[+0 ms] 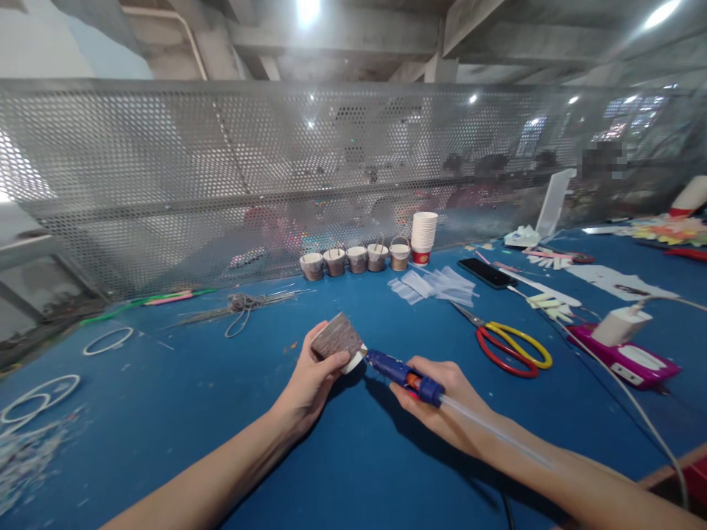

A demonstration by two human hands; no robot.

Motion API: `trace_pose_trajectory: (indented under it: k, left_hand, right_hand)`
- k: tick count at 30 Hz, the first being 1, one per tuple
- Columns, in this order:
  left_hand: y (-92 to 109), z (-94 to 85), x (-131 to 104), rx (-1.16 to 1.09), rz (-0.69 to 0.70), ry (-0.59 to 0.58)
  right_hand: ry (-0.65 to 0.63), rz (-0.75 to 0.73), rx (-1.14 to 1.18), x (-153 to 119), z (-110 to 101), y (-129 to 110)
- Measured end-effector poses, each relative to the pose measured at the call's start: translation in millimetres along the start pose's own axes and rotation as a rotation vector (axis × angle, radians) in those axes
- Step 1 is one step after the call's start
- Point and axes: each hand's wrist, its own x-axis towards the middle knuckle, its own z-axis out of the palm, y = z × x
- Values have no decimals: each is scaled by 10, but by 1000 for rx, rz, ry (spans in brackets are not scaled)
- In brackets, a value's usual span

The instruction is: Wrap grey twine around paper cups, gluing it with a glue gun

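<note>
In front of me my left hand (317,368) is closed around a paper cup (338,340) wrapped in grey-brown cord, tilted on its side. A white strip of the cup shows bare at its right end. My right hand (436,390) grips a blue glue gun (406,372), and a clear glue stick (491,428) sticks out of its back over my wrist. The gun's nozzle is at the cup's white edge; whether it touches I cannot tell. Part of the gun's handle is hidden by my fingers.
Several wrapped cups (356,259) and a stack of paper cups (424,235) stand along the perforated metal screen (221,184). Right of me lie clear strips (434,285), scissors (513,350), a phone (486,272) and a pink power strip (624,357). Grey cord (243,303) and white rings (41,401) lie left.
</note>
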Motion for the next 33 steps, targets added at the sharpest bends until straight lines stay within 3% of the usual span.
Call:
trace_pose_trajectory:
  k: [8, 15, 21, 27, 33]
  left_hand:
    - [-8, -1, 1, 4, 7, 16]
    - [7, 1, -10, 10, 1, -1]
    - [14, 8, -7, 15, 1, 7]
    - [-6, -20, 8, 16, 4, -26]
    - [-5, -7, 2, 0, 13, -2]
  right_hand:
    - [-20, -64, 46, -27, 41, -3]
    - [-15, 38, 19, 8, -9, -36]
    - [-43, -19, 40, -11, 11, -39]
    - [-37, 95, 8, 10, -29, -52]
    - [-67, 82, 39, 3, -25, -81]
